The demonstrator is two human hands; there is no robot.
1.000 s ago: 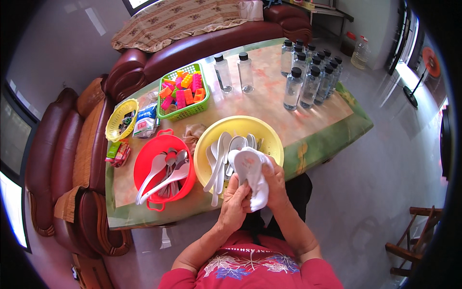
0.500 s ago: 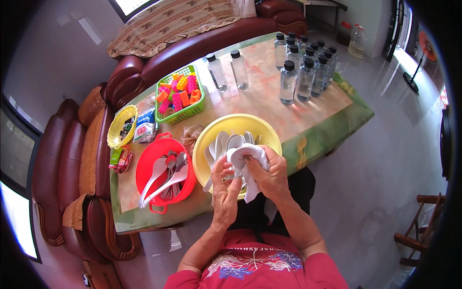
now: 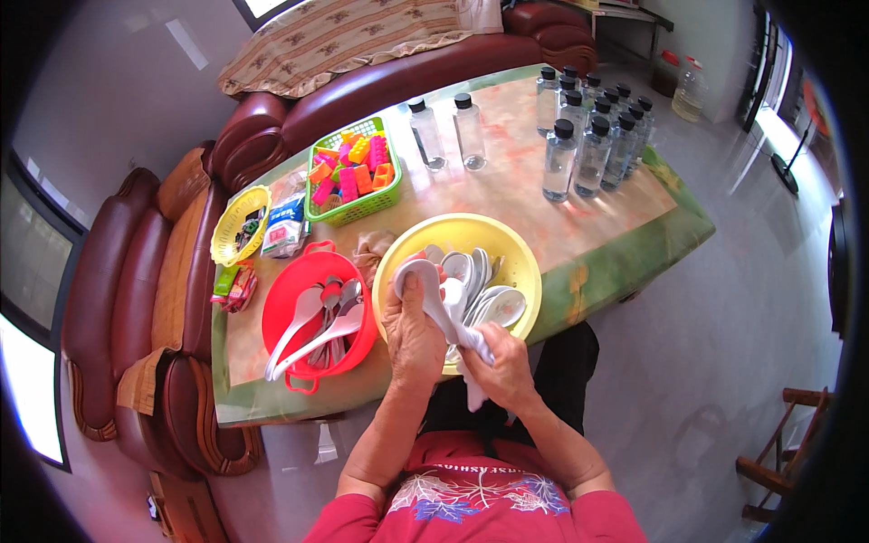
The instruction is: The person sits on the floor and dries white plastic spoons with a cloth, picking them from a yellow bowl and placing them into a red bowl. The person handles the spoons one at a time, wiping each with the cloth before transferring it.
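My left hand grips the bowl end of a white soup spoon, its thumb pressed inside the bowl. Around the handle end, my right hand is closed on a white cloth that hangs below it. Both hands are over the near side of a yellow basin, which holds several white spoons. To the left, a red colander contains metal cutlery and two long-handled white spoons. My left fingers are partly hidden behind the spoon.
A green basket of toy blocks, two bottles, and a cluster of bottles with black caps stand farther back on the table. At left lie a yellow basket and packets. Sofas border the far and left sides.
My left hand has gone from open fingers beside the spoon to gripping its bowl. My right hand and the cloth have shifted from the bowl to the handle, lower down.
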